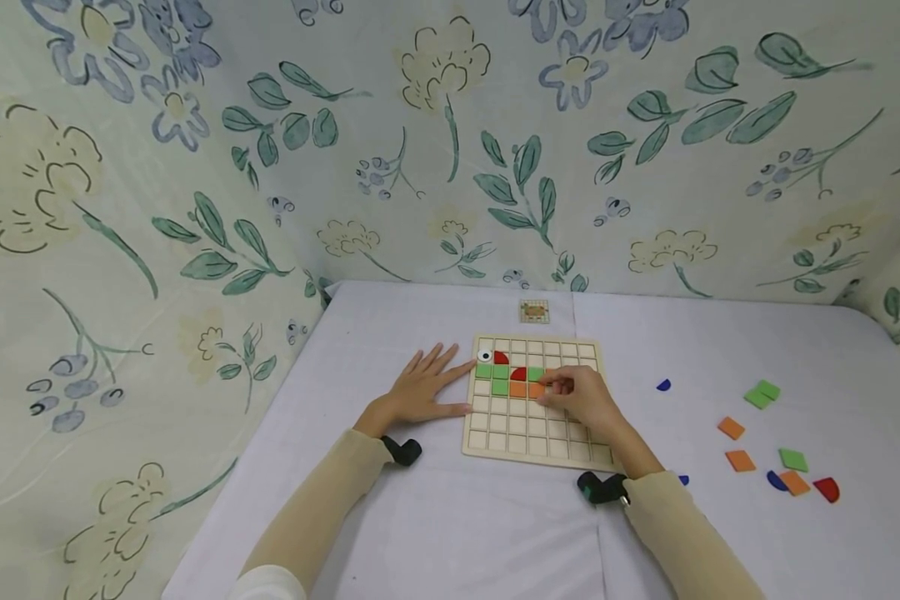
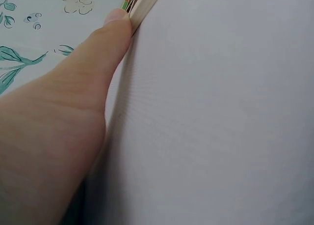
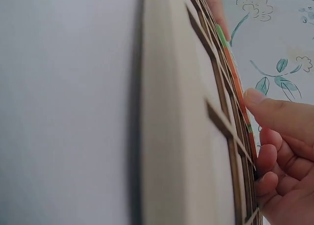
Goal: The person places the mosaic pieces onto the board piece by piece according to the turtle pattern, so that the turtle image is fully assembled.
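A wooden grid board (image 1: 498,442) lies flat on the table, with green, orange and red pieces and a white eye disc (image 1: 484,356) in its upper cells. My left hand (image 1: 420,392) rests on the cloth with fingers spread. Its thumb and index finger reach the board's left edge; the left wrist view shows the thumb (image 2: 115,33) against that edge. Over the right middle of the grid, my right hand (image 1: 581,396) has its fingers curled, thumb and index fingertip at an orange square tile (image 1: 536,390). The right wrist view shows the thumb (image 3: 255,98) against the orange pieces.
A small patterned card (image 1: 534,311) lies behind the board. Loose to the right are green tiles (image 1: 762,394), orange tiles (image 1: 731,428), a red quarter-round piece (image 1: 827,489) and blue half-round pieces (image 1: 663,385). A flowered curtain (image 1: 450,150) hangs behind the white-covered table.
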Motion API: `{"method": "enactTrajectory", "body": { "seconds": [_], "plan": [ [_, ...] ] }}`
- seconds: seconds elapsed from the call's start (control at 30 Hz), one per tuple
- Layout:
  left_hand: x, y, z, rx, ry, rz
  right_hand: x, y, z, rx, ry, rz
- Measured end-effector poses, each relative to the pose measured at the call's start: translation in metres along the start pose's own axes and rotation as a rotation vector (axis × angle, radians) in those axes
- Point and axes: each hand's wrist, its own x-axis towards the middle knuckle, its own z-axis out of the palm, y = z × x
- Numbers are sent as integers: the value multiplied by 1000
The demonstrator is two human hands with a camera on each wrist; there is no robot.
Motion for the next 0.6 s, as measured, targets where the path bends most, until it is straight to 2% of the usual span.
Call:
{"method": "enactTrajectory", "body": {
  "seconds": [0.23, 0.6],
  "plan": [
    [1, 0, 1, 7, -9, -6, -4, 4, -17, -3, 22, 42],
    [1, 2, 0, -2, -15, -18, -24, 20, -66, -36, 81, 38]
  ]
}}
